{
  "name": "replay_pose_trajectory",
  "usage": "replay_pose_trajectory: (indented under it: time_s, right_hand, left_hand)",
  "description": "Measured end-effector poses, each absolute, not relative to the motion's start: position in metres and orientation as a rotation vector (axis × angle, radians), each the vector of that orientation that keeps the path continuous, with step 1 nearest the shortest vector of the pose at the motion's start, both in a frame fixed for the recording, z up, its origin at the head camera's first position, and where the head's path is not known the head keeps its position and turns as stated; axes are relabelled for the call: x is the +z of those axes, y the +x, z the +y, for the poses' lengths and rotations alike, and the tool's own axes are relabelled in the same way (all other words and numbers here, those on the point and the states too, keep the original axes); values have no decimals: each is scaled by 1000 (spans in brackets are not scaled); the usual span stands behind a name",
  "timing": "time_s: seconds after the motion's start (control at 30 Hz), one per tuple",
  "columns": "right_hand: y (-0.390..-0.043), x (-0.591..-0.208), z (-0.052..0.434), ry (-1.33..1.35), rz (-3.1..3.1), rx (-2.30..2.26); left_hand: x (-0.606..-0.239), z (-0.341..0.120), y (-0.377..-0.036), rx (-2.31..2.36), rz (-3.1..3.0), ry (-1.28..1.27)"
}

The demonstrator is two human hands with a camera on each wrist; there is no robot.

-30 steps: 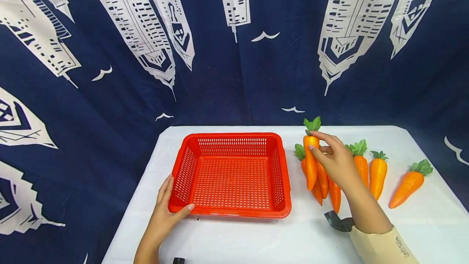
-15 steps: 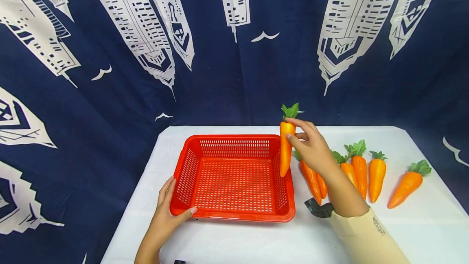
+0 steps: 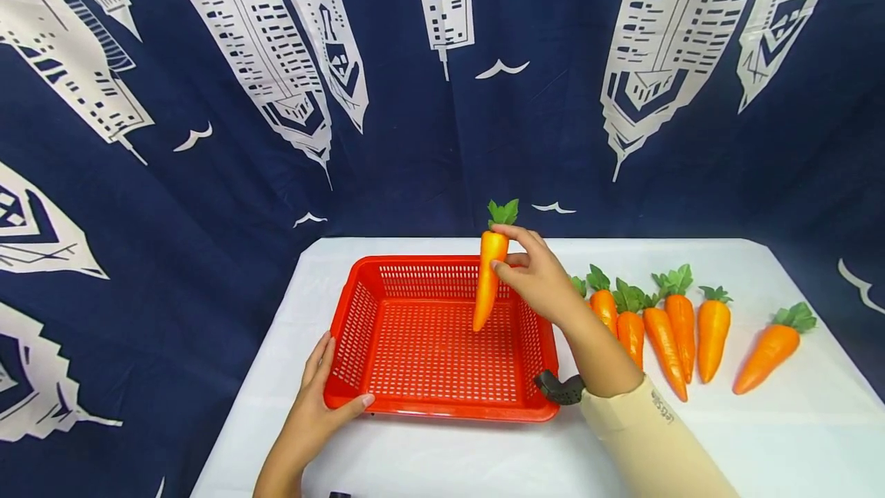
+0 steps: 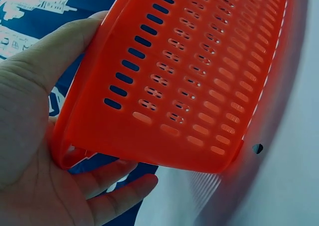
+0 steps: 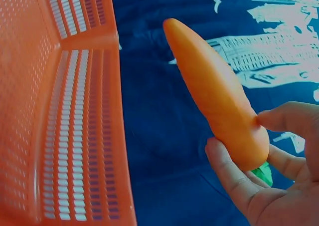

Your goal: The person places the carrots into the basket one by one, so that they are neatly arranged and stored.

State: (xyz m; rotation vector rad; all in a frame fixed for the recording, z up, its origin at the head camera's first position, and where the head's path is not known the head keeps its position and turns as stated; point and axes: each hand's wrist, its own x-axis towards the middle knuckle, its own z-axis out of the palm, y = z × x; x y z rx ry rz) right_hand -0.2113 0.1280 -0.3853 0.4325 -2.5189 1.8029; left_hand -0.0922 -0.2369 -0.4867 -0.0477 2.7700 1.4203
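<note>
A red plastic basket with perforated walls sits on the white table. My left hand holds its near left corner, the thumb at the front rim and the fingers along the left side. In the left wrist view the basket wall lies between thumb and fingers. Above the basket's right part, my right hand pinches an orange carrot near its green leafy top. It hangs tip down, slightly tilted. The right wrist view shows thumb and fingers around the carrot's thick end.
Several more carrots lie to the right of the basket, some partly hidden by the right arm. One carrot lies apart at the far right. A dark blue curtain with white buildings hangs behind the table.
My right hand has carried the carrot leftward from the group on the right to above the basket. The basket has shifted slightly right and nearer. My left hand has kept hold of its corner.
</note>
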Motion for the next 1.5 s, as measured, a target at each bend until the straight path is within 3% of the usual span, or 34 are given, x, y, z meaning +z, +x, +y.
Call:
replay_pose_trajectory:
  time_s: [0.7,1.03,1.5]
  right_hand:
    - [-235,-426,65,453,-2780,1957]
    - [-240,-451,53,435,-2841,2036]
    - [-241,-477,47,398,-3059,1814]
  left_hand:
    - [-491,-235,-90,1381,2798,-46]
    - [-490,-234,-91,1395,2796,-36]
    - [-487,-236,-91,1388,2792,-24]
